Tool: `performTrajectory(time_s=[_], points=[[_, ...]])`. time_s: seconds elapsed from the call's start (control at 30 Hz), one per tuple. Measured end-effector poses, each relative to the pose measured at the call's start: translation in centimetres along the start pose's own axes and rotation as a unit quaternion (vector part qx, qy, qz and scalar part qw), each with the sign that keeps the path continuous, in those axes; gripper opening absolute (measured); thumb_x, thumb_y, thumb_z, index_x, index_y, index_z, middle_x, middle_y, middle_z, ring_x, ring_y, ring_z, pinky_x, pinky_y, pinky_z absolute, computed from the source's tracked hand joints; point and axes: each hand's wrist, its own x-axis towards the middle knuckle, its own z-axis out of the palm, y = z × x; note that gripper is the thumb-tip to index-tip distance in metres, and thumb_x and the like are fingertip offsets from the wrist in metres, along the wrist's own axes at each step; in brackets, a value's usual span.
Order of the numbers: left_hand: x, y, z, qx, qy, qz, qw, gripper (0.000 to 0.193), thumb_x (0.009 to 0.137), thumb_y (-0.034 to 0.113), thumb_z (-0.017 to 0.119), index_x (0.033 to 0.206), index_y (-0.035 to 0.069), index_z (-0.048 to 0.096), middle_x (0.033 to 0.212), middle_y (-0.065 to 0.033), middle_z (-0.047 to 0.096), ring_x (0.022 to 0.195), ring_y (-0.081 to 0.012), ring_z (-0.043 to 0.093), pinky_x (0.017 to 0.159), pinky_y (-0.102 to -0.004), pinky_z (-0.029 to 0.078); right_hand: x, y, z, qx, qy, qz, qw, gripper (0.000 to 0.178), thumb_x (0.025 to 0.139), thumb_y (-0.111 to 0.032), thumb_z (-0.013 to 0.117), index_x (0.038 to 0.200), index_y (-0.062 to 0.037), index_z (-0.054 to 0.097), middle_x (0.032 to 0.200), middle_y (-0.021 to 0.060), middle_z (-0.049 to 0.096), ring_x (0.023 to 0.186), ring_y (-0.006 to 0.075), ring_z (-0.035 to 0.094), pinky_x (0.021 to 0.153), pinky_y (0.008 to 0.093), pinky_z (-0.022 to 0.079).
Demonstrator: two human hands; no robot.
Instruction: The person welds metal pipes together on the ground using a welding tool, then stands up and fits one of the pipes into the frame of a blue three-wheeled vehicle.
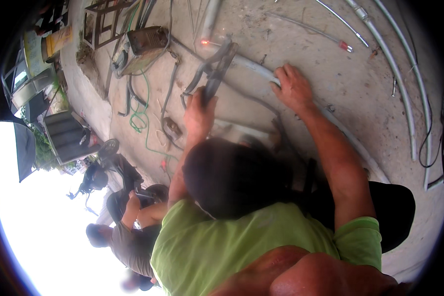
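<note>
My left hand (201,116) is closed round the handle of a dark electrode holder (219,71) with two long arms. From its far end a thin welding rod (213,44) reaches left, its tip glowing orange at the end of a grey pipe (210,20). Farther right, my right hand (293,88) rests over another long grey pipe (352,138) on the ground, fingers bent round it. That pipe runs from near the holder down toward my right side. My dark-covered knee or lap hides part of the ground between my arms.
A rusty box-shaped machine (147,43) with cables and a green wire (147,98) lies left. Long curved pipes (399,81) and a red-ended rod (345,46) lie right. Another person (133,241) sits at lower left near a motorcycle (116,177).
</note>
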Motion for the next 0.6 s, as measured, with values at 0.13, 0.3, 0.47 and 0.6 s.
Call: performTrajectory(time_s=[0.13, 0.3, 0.47, 0.6], points=[[0.0, 0.0, -0.1, -0.002, -0.003, 0.006, 1.000, 0.053, 0.092, 0.033, 0.078, 0.137, 0.010, 0.063, 0.121, -0.0187, 0.069, 0.108, -0.0385, 0.069, 0.091, -0.0454, 0.055, 0.0, 0.0, -0.1, -0.004, -0.010, 0.005, 1.000, 0.032, 0.089, -0.028, 0.077, 0.109, -0.0125, 0.058, 0.114, 0.0109, 0.056, 0.113, 0.0337, 0.060, 0.088, 0.0496, 0.056], [0.0, -1.6, 0.8, -0.061, 0.027, 0.026, 0.997, 0.054, 0.093, 0.032, 0.077, 0.139, 0.010, 0.061, 0.117, -0.0179, 0.071, 0.098, -0.0328, 0.072, 0.084, -0.0429, 0.056, 0.0, -0.1, -0.2, 0.000, -0.010, 0.004, 1.000, 0.032, 0.089, -0.028, 0.077, 0.109, -0.0124, 0.057, 0.114, 0.0110, 0.055, 0.113, 0.0337, 0.060, 0.088, 0.0497, 0.057], [0.3, -1.9, 1.2, -0.305, -0.007, -0.122, 0.945, 0.049, 0.098, 0.025, 0.073, 0.138, 0.001, 0.059, 0.095, -0.0110, 0.071, 0.073, -0.0156, 0.065, 0.068, -0.0313, 0.054, 0.0, -0.1, -0.1, 0.002, -0.013, 0.006, 1.000, 0.032, 0.089, -0.028, 0.076, 0.109, -0.0123, 0.057, 0.114, 0.0110, 0.055, 0.114, 0.0336, 0.060, 0.087, 0.0501, 0.057], [0.6, -2.1, 0.5, -0.395, -0.008, -0.161, 0.905, 0.045, 0.102, 0.026, 0.069, 0.134, -0.003, 0.057, 0.093, -0.0081, 0.069, 0.073, -0.0149, 0.065, 0.066, -0.0294, 0.053, 0.0, -0.1, 0.1, 0.005, -0.010, 0.007, 1.000, 0.031, 0.090, -0.028, 0.076, 0.110, -0.0123, 0.058, 0.115, 0.0110, 0.055, 0.115, 0.0338, 0.060, 0.088, 0.0502, 0.057]])
